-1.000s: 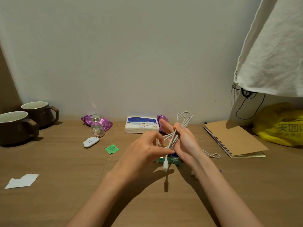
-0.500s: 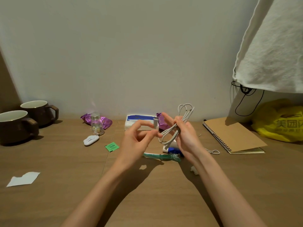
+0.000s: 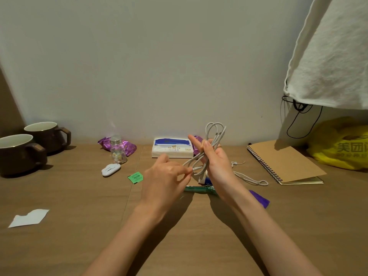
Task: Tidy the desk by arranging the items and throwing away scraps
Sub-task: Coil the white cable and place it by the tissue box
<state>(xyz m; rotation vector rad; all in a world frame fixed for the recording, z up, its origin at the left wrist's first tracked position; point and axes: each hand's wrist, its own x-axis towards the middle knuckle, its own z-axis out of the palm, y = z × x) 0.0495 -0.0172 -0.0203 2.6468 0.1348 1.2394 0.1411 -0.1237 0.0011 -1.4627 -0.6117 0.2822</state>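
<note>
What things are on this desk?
mugs: 2, brown, far left
jar: 1, clear, back left
wrappers: 3, purple, two back, one right-centre
tissue pack: 1, white-blue, back centre
gadget: 1, white, before jar
slip: 1, green, centre-left
paper scrap: 1, white, front left
string: 1, white, beside notebook
notebook: 1, brown, right
bag: 1, yellow, far right
cloth: 1, white, hanging top right
cable: 1, white, in both hands
left hand: pinching cable end
right hand: gripping coiled cable

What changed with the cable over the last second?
The left hand swung the loose end of the cable up and round, and now pinches it beside the right hand, which still grips the coiled rest, slightly higher. Things on the desk stayed put.
</note>
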